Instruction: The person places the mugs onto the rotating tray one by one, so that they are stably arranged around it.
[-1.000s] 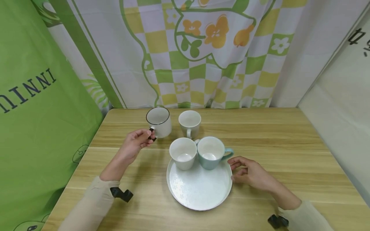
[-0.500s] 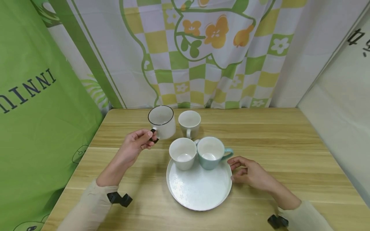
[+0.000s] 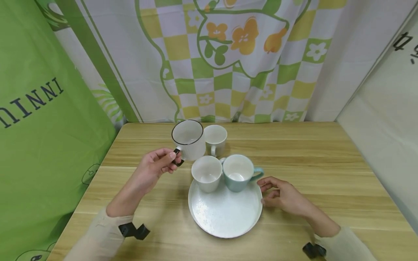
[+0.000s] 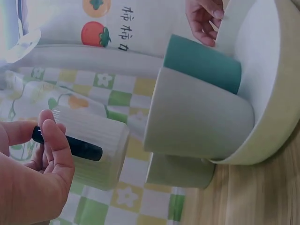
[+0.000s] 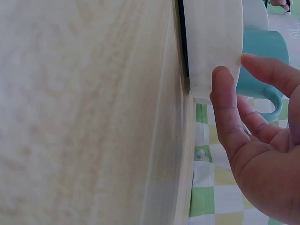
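Curtain fabric in green, yellow and white checks hangs just past the tabletop's far edge. Green cloth runs along the left edge and a white panel along the right. Between them we have the tabletop, pale and wood-grained.

On it, well in from both far corners, lies the round white tray. Pale sleeves reach in from the near corners. At the tray's right rim we see the right hand, thumb and fingers loosely bent and spread apart, tips at the wall and nothing in its grasp.

Left of the tray's far rim, the left hand is closed on the handle of the black-rimmed white mug, thumb against fingers. We find that mug roughly upright in the air, its base off the tabletop, nearer the far edge than the tray is.

On the tray's far side stand the teal mug, handle to the right, and just left of it the plain white cup. Beyond them, toward the far edge, the pale cup stands on the tabletop, its handle facing the tray. Smallest, we count black wrist devices and the held mug's black handle.
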A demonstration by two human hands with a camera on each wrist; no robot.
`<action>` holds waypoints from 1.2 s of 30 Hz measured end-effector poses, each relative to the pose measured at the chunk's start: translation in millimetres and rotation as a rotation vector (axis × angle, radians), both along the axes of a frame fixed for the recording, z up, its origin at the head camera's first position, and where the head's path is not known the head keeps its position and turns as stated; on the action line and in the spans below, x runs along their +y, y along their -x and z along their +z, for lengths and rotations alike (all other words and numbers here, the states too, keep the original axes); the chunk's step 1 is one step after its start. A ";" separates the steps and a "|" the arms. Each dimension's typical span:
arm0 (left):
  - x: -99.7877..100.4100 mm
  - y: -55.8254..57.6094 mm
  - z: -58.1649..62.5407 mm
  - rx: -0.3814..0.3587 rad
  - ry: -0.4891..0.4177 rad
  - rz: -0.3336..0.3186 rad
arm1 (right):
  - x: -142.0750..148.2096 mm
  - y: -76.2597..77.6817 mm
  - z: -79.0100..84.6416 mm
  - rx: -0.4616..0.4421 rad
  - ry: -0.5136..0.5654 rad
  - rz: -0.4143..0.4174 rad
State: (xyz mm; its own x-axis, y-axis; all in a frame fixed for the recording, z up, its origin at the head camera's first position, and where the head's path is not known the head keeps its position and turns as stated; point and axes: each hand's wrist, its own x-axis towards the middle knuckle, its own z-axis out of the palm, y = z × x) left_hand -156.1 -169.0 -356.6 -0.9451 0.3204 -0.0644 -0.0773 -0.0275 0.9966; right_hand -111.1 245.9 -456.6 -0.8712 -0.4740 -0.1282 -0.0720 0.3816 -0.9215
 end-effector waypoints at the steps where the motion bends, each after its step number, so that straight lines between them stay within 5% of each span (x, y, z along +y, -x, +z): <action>1: 0.9 -2.0 1.2 0.004 0.003 -0.007 | 0.1 0.1 -0.3 0.001 0.001 0.001; 23: 26.5 -36.7 12.5 0.039 0.035 -0.158 | 0.4 0.7 -2.6 0.020 -0.006 -0.001; 36: 41.2 -55.2 11.1 0.089 -0.013 -0.335 | -0.3 2.1 -1.8 0.013 -0.024 -0.022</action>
State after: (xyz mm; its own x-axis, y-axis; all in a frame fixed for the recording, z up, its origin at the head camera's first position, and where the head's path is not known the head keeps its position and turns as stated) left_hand -100.9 -127.8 -345.4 -0.7888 0.6143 0.0194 0.0025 -0.0284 0.9996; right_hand -113.2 245.6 -458.4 -0.8829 -0.4516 -0.1285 -0.0749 0.4056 -0.9110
